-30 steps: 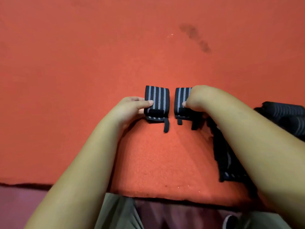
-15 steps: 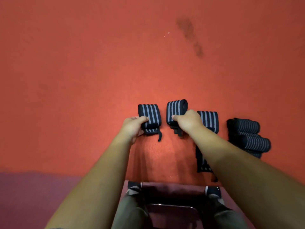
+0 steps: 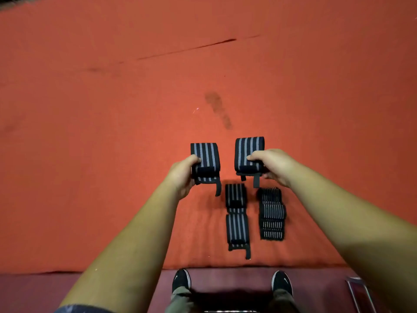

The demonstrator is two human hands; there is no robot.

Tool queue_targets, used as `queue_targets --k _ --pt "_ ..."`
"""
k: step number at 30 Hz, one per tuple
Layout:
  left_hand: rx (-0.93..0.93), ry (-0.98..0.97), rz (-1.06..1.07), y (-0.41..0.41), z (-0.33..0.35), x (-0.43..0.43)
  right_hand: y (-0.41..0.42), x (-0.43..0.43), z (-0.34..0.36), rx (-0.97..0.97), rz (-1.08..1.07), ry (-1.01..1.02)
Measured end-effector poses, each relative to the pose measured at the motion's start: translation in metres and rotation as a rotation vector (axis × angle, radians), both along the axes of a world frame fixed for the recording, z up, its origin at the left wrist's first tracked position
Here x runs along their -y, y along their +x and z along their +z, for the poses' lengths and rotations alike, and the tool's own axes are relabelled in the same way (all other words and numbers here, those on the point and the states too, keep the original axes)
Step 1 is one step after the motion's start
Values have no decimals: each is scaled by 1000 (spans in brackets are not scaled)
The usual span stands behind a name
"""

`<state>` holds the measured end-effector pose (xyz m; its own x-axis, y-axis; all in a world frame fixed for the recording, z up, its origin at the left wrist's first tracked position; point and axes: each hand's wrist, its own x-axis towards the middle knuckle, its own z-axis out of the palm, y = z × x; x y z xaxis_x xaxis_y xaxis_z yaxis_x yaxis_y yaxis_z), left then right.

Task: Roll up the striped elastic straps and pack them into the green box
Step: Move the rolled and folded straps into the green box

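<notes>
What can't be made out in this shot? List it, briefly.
Green box: absent from the head view; its whereabouts cannot be told.
Left hand fingers: hidden behind the left strap roll.
Right hand fingertips: tucked under the right strap roll.
Dark pile: strap count unclear, layers overlap.
Metal frame: cut off by the bottom edge.

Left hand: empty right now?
No, the left hand grips a rolled striped strap, and the right hand grips a second roll.
</notes>
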<state>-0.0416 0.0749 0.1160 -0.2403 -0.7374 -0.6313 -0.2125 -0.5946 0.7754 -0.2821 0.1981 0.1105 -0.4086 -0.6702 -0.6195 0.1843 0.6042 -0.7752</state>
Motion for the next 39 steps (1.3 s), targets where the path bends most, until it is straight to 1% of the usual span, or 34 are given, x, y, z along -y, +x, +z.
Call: queue_targets --k 2,5,10,14,17,20,23,28,33,37,39 --pt "-18 -31 -1 -26 18 -12 -24 -14 14 96 -24 -42" --pt "-40 -48 -25 -59 36 -28 -48 -30 27 203 18 -95" --pt "-61 -30 -143 -101 42 -41 -69 -41 17 244 0 -111" --pt "-107 20 -276 -122 18 -35 -85 -54 -2 263 -63 -93" --pt "-159 92 -423 -139 0 -32 -93 -72 -13 243 -156 -75" --pt "-198 155 -509 -159 -11 -33 -96 -94 -20 224 -258 -66" --pt "-214 196 -598 -184 -14 -41 -99 -120 -19 216 -380 -78" --pt "-202 234 -776 -230 -15 -70 -105 -178 -10 157 -552 -29" --pt "-150 238 -970 -273 -16 -132 -98 -256 -4 141 -820 -27" --pt "-105 237 -1085 -306 -13 -195 -97 -323 -2 146 -950 -34" --pt "-93 234 -1159 -325 -11 -233 -101 -362 -7 154 -1013 -68"
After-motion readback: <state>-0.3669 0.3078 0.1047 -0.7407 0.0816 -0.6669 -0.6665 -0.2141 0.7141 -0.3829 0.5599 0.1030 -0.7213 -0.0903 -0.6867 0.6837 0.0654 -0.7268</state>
